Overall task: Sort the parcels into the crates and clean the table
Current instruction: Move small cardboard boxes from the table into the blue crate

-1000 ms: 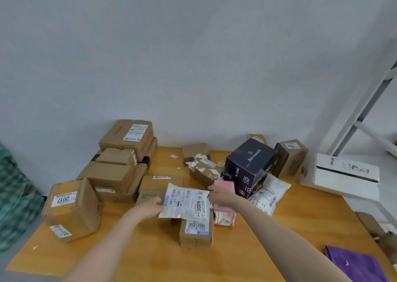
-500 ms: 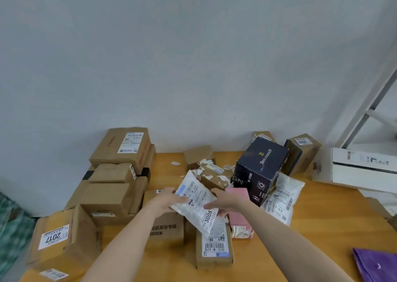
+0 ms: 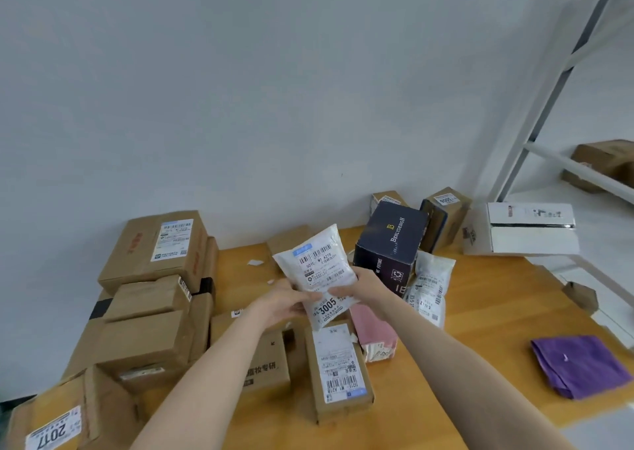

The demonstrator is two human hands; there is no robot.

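- The white poly mailer (image 3: 317, 271) was held up clear of the table (image 3: 480, 312), above its middle, over a labelled cardboard box (image 3: 338, 367) and a pink parcel (image 3: 374, 333).
- It was gripped at its lower end by both hands. The L hand (image 3: 286, 304) had fingers curled under the lower-left edge. The R hand (image 3: 360, 286) had its thumb laid over the front and fingers curled behind the lower-right edge.
- Step in hand, as judged: the label was being read so the right crate could be picked. No crate was in view, so the target could not be told.
- To be done well, the label face should be kept flat & toward the eyes, w/ thumbs kept off the barcodes and the "3005" mark.
- The bag looked soft, so a grip on the edge seam, not the contents, was judged safer.
- Once read, one hand should suffice for carrying, and the other could be freed for the next pkg.
- The long axis ran near upright, leaned a bit w/ the top end to the left. The "3005" end pointed down at the hands and the opposite short edge pointed up.
- The printed face was turned to the camera.
- Risk, as judged: the dark Benlydesign box (image 3: 391, 243) just behind the R hand could be knocked if the mailer were swung right.
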